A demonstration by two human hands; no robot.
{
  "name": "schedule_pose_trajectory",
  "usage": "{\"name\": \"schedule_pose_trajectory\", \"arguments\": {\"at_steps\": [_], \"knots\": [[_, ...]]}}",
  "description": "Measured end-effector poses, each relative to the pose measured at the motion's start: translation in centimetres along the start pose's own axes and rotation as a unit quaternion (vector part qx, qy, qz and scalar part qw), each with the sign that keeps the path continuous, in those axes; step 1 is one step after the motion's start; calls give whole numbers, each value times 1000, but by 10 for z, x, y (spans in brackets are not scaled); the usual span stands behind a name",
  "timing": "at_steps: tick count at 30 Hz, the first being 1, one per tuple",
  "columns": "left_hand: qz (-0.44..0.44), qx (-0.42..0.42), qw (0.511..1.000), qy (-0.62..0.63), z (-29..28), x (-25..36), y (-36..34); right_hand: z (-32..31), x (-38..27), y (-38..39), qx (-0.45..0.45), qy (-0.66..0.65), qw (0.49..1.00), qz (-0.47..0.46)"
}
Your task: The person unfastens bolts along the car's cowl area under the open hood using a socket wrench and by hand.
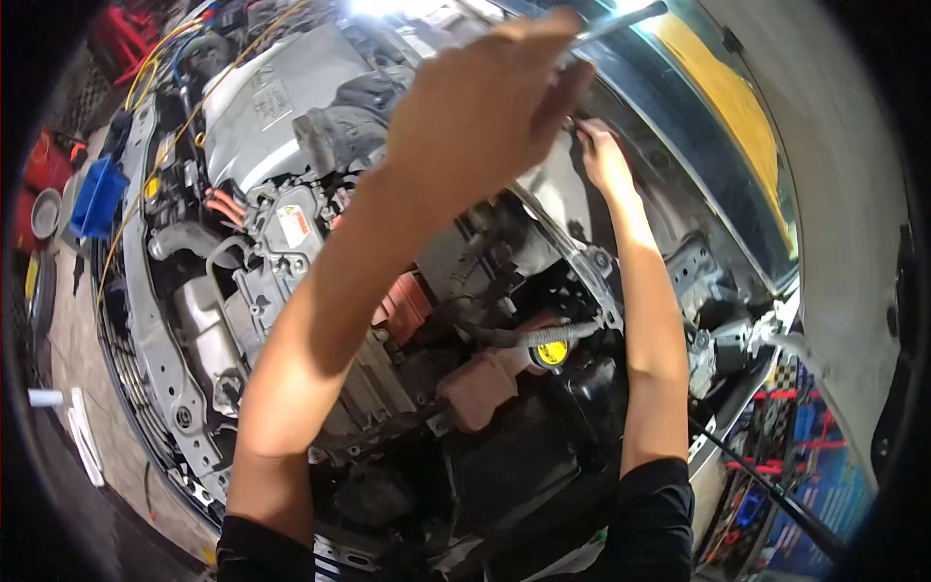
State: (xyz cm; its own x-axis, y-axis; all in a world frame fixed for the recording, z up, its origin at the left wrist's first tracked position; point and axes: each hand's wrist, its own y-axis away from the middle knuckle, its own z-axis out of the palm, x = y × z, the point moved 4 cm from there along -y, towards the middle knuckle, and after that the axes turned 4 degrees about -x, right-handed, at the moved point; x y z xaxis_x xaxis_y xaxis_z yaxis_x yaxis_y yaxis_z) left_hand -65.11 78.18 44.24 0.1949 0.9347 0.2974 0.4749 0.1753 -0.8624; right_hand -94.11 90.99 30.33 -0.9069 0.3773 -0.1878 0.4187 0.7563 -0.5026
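Note:
High over the engine bay, my left hand [475, 112] is closed around a slim silver rod-shaped tool [626, 21]. The tool points up and to the right; my fingers hide its near end, so its exact kind does not show. My right arm reaches to the back of the bay, below the windshield [669, 107]. There my right hand [603, 155] has its fingers curled together beside a grey metal panel [558, 179]. Whatever they pinch, if anything, is too small to make out. My left forearm covers part of the engine.
A silver engine cover [281, 102] lies at the far left of the bay. A yellow-capped reservoir [480, 393] and a ribbed hose [562, 335] sit nearer me. The raised hood [834, 194] rises at the right, with a dark strut [776, 490]. A blue bin [97, 197] stands left.

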Motion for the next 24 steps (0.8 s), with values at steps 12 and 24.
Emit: {"name": "schedule_pose_trajectory", "arguments": {"at_steps": [12, 24], "knots": [[196, -154, 965, -80, -11, -6, -21, 6, 5, 3, -68, -62, 993, 80], [268, -200, 931, -149, -15, -25, -39, 29, 14, -21, -65, 96, 992, 42]]}}
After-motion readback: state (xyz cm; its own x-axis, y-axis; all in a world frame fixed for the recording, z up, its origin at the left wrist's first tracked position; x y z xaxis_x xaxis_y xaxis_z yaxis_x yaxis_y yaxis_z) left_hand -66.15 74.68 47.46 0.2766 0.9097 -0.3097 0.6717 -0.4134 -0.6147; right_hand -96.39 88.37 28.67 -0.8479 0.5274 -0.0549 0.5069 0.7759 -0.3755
